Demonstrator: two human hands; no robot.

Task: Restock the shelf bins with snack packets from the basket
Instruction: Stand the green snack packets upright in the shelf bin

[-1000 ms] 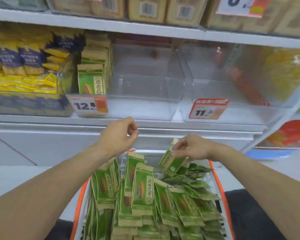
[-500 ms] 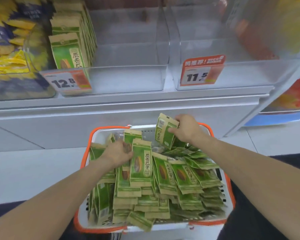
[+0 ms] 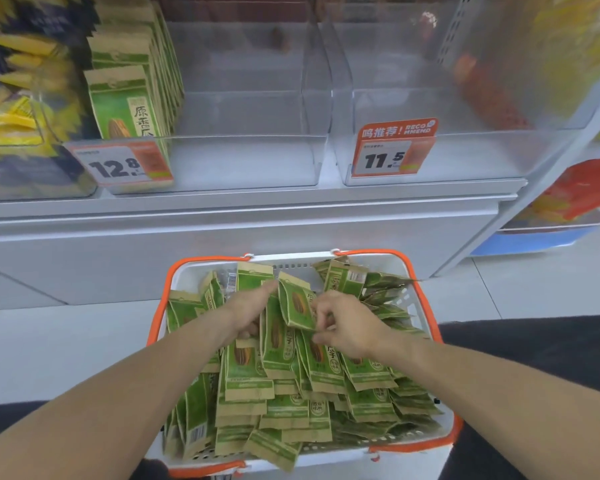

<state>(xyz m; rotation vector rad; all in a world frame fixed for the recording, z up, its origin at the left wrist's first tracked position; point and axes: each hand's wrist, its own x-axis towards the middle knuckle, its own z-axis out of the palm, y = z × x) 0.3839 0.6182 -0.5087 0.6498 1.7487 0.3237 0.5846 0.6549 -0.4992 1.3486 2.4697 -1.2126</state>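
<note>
Gathering green packets from the basket; the bins are mostly unfilled.

One row of packets (image 3: 132, 98) stands at the left wall of the 12.8 bin (image 3: 243, 161); the rest of it and the 11.5 bin (image 3: 465, 154) hold none, while the basket (image 3: 426, 303) is heaped, so most remains. My right hand (image 3: 347, 327) pinches a packet (image 3: 297, 306) near the basket's far edge. My left hand (image 3: 250, 313) reaches into the pile, fingers extended among packets; whether it grips one I cannot tell.
</note>
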